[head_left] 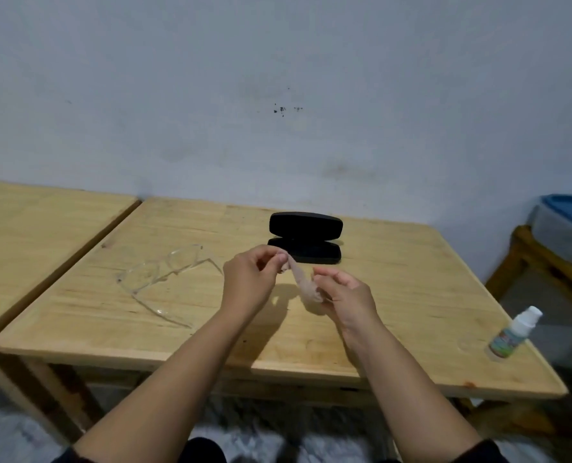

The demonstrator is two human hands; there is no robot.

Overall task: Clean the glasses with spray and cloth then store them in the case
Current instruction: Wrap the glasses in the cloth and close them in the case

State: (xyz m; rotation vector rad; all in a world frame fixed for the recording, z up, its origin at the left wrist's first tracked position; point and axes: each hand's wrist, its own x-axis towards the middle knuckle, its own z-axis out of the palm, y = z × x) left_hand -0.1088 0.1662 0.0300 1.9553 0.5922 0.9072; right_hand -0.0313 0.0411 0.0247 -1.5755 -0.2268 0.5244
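A small pinkish cloth (pixel 303 279) hangs stretched between my two hands above the middle of the wooden table (pixel 411 289). My left hand (pixel 251 279) pinches its upper end, and my right hand (pixel 344 297) grips its lower end. Clear-framed glasses (pixel 164 277) lie unfolded on the table to the left of my hands. Behind my hands a black glasses case (pixel 305 237) stands open, its lid upright. A small white spray bottle (pixel 515 332) stands near the table's right front edge.
A second wooden table (pixel 37 225) adjoins on the left. At the far right a wooden stand (pixel 525 259) holds a blue and grey container (pixel 568 225). A grey wall runs behind the tables.
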